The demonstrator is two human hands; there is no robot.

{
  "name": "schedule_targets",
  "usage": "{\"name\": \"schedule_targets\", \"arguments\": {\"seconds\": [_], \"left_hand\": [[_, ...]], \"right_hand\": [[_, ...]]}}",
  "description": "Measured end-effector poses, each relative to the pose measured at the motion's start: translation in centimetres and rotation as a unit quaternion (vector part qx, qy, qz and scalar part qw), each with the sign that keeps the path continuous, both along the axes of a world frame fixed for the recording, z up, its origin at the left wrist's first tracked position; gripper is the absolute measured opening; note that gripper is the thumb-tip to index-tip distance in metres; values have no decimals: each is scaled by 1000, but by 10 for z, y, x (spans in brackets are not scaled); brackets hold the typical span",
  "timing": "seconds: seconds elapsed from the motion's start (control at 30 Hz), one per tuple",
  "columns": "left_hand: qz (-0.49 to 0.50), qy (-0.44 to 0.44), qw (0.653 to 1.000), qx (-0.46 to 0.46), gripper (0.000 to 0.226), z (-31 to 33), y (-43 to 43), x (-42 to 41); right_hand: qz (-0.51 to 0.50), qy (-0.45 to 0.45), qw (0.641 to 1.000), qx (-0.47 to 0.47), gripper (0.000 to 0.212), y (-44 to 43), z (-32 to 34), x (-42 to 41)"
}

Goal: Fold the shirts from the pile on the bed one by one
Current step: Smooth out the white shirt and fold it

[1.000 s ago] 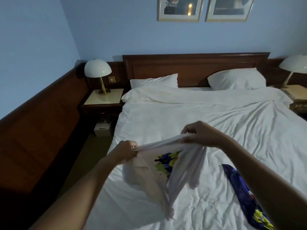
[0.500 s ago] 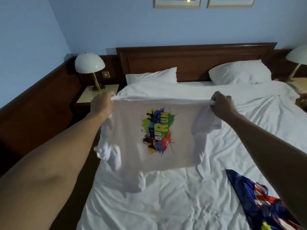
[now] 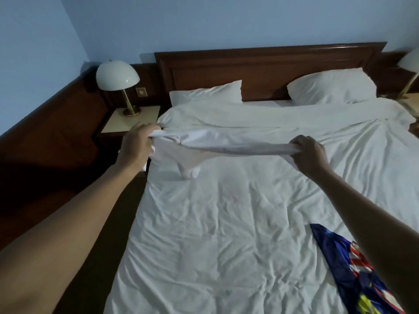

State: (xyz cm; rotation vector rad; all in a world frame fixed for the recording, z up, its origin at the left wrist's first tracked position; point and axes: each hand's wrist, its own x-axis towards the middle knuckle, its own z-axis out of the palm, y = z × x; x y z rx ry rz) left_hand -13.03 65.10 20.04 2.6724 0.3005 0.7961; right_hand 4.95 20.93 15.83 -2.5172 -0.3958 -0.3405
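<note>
I hold a white T-shirt [image 3: 217, 146] stretched out flat above the white bed [image 3: 226, 223]. My left hand [image 3: 136, 146] grips one end of it at the bed's left edge. My right hand [image 3: 308, 152] grips the other end over the middle of the bed. The shirt lies nearly edge-on, so its colourful print is hidden; a fold of cloth sags below near my left hand. A dark blue shirt [image 3: 353, 264] with red, white and yellow print lies on the bed at the lower right, partly behind my right forearm.
Two white pillows [image 3: 331, 87] lean on the wooden headboard [image 3: 267, 64]. A turned-back duvet [image 3: 272, 116] crosses the bed. A nightstand [image 3: 129, 118] with a domed lamp [image 3: 116, 75] stands left; another lamp [image 3: 410, 62] is at the far right. Dark floor runs along the bed's left side.
The shirt hung upright with its print facing me half a second ago. Now both hands have lowered and swung it forward, so it lies nearly flat over the bed.
</note>
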Motion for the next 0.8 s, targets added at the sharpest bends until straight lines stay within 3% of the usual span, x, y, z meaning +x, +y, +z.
{"name": "schedule_targets", "arguments": {"seconds": [0.2, 0.37, 0.53, 0.8], "left_hand": [[-46, 211, 976, 9, 37, -152, -31, -112], [-39, 344, 936, 71, 48, -263, -63, -204], [-27, 459, 885, 78, 55, -338, -108, -281], [20, 602, 798, -8, 61, -419, -177, -382]], "right_hand": [[64, 100, 982, -149, 34, -42, -121, -96], [98, 137, 954, -247, 35, -83, -214, -192], [114, 193, 928, -299, 39, -116, -295, -278], [116, 342, 877, -316, 26, -153, -372, -375]]}}
